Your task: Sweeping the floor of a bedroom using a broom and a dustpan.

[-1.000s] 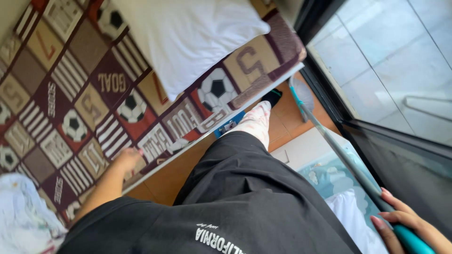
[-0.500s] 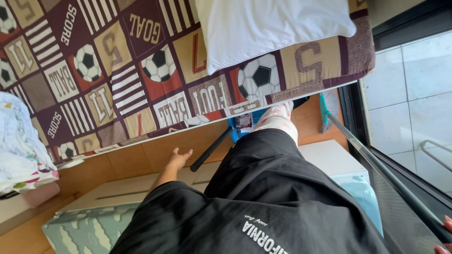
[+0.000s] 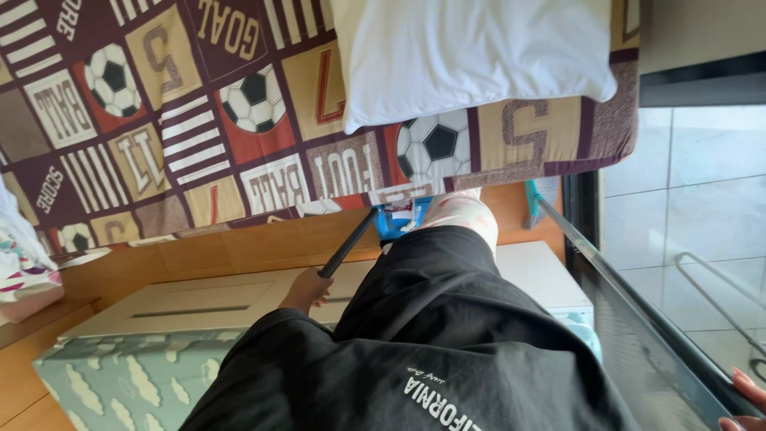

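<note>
Item: dark handle (image 3: 349, 242), gripped low in our left hand (image 3: 307, 289), running up to a blue dustpan (image 3: 396, 220) beneath the bed (image 3: 239, 144) edge. Right hand (image 3: 746, 399), at frame corner; closure we cannot tell. We judge a steady, level handle serves best.

A dark, slim handle (image 3: 349, 243) runs slantwise from the left hand (image 3: 306, 289), which grips its lower end, up to a blue dustpan (image 3: 396, 219) at the foot of the bed. A long grey pole (image 3: 606, 275) slants from a blue head beside the bed down toward the right hand (image 3: 746, 399), at the picture's lower right corner.
</note>
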